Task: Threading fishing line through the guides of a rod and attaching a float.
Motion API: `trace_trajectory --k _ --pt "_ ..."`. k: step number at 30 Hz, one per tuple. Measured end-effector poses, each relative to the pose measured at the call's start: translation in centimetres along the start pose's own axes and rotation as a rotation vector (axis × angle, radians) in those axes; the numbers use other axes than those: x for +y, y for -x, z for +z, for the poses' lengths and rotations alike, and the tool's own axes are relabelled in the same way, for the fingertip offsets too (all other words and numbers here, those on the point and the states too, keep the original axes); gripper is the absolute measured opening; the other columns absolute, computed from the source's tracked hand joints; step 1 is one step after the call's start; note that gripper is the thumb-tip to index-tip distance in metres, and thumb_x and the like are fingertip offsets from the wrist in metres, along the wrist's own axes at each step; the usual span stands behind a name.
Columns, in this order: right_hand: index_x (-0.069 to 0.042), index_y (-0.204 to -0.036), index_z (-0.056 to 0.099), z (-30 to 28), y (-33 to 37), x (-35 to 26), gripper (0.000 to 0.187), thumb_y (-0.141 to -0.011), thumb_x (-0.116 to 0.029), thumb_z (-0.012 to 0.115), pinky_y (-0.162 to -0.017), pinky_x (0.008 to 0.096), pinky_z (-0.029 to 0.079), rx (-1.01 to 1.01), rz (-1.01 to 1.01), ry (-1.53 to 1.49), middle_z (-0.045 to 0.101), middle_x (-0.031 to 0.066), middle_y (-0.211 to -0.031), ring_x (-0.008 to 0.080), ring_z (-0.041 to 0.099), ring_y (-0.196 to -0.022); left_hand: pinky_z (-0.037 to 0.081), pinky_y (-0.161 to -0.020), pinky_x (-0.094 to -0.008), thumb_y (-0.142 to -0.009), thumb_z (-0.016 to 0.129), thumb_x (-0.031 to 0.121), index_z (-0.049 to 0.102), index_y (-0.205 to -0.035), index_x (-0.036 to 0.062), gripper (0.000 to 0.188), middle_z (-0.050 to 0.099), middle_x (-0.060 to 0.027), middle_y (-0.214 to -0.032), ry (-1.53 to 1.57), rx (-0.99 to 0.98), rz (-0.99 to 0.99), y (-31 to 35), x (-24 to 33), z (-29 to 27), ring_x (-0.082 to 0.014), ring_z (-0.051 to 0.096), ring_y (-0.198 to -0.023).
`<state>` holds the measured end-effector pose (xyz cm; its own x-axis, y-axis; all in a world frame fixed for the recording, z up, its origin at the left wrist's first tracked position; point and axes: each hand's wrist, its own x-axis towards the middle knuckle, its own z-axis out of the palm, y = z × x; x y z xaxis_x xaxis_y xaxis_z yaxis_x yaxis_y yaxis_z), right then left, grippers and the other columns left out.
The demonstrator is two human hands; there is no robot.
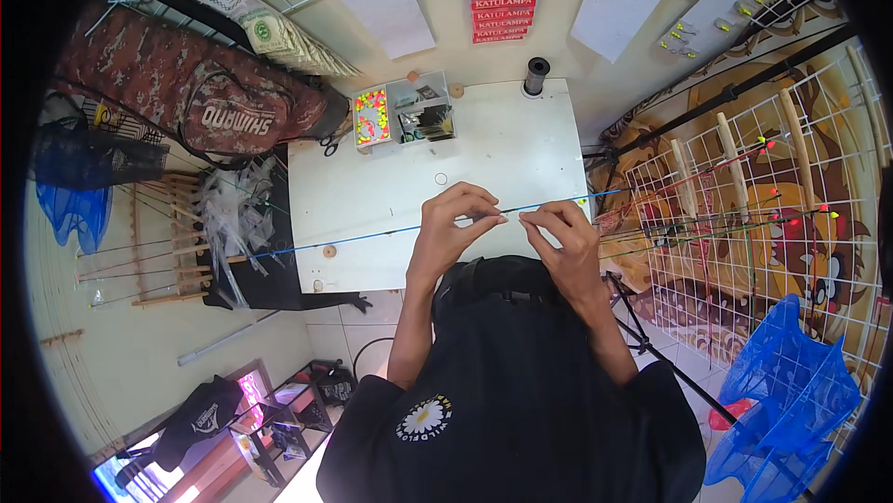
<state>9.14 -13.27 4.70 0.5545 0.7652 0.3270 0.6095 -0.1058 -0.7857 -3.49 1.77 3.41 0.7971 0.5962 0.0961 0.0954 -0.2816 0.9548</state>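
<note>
A thin blue fishing rod (363, 237) runs across the white table, passing through the space between my hands. My left hand (454, 228) is closed in a pinch on it, thumb and forefinger meeting near its dark middle section. Just to the right, my right hand (566, 241) also pinches, its fingertips close to the left ones. Whatever lies in the right fingertips is too small to make out. The rod's right end, bright blue, shows beyond the right hand. A small ring (441, 179) lies on the table past the left hand.
On the white table (344, 196) stand a clear box (419, 135) with colourful floats beside it, a dark spool (535, 77) and scissors (329, 145). Clear plastic bags (237, 214) hang at left. A wire grid (744, 224) holding rods and blue nets (791, 401) are at right.
</note>
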Motion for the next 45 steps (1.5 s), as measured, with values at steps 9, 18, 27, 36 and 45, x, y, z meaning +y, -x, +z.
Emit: trace_trajectory --k 9,18,27,36,45 --pt "-0.011 -0.093 0.073 0.0 -0.3 -0.3 0.023 -0.071 -0.005 0.076 -0.066 0.033 0.042 0.028 -0.279 0.322 0.062 -0.0004 -0.087 0.0183 0.052 -0.074 0.052 -0.066 -0.0272 -0.074 0.076 -0.001 0.071 -0.08 0.0001 0.008 0.067 -0.0077 -0.095 -0.001 0.009 0.077 0.4 -0.1 -0.1 -0.014 0.064 -0.074" --pt "-0.011 -0.093 0.073 -0.2 -1.0 -0.1 0.024 -0.07 -0.005 0.075 -0.064 0.0327 0.041 -0.016 -0.347 0.342 0.062 -0.001 -0.086 0.0185 0.051 -0.074 0.051 -0.066 -0.0279 -0.073 0.076 0.001 0.07 -0.078 0.0002 0.007 0.066 -0.0068 -0.098 -0.039 -0.013 0.085 0.4 0.2 -0.3 -0.0144 0.063 -0.073" --pt "-0.012 -0.094 0.072 -0.1 -1.2 -0.1 0.023 -0.072 -0.005 0.072 -0.063 0.0326 0.04 -0.025 -0.388 0.356 0.062 -0.001 -0.086 0.0181 0.051 -0.073 0.048 -0.063 -0.0286 -0.074 0.077 0.003 0.069 -0.077 0.0002 0.009 0.065 -0.0049 -0.101 -0.061 -0.027 0.093 0.5 0.5 -0.5 -0.0142 0.063 -0.073" --pt "-0.015 -0.095 0.074 0.5 -1.0 0.4 0.023 -0.073 -0.011 0.067 -0.065 0.0313 0.039 -0.006 -0.452 0.441 0.062 -0.0044 -0.087 0.016 0.051 -0.073 0.046 -0.063 -0.0286 -0.074 0.079 0.006 0.07 -0.076 0.0015 0.01 0.065 -0.0048 -0.101 -0.043 -0.038 0.111 0.7 0.4 -0.6 -0.0135 0.063 -0.073" --pt "-0.014 -0.092 0.073 0.9 -1.0 1.1 0.02 -0.073 -0.012 0.067 -0.064 0.0309 0.037 0.032 -0.486 0.418 0.062 -0.0049 -0.086 0.015 0.05 -0.071 0.049 -0.063 -0.0279 -0.076 0.079 0.009 0.07 -0.08 0.0019 0.011 0.066 -0.0058 -0.099 -0.017 -0.039 0.088 0.8 0.1 -0.6 -0.0129 0.065 -0.074"
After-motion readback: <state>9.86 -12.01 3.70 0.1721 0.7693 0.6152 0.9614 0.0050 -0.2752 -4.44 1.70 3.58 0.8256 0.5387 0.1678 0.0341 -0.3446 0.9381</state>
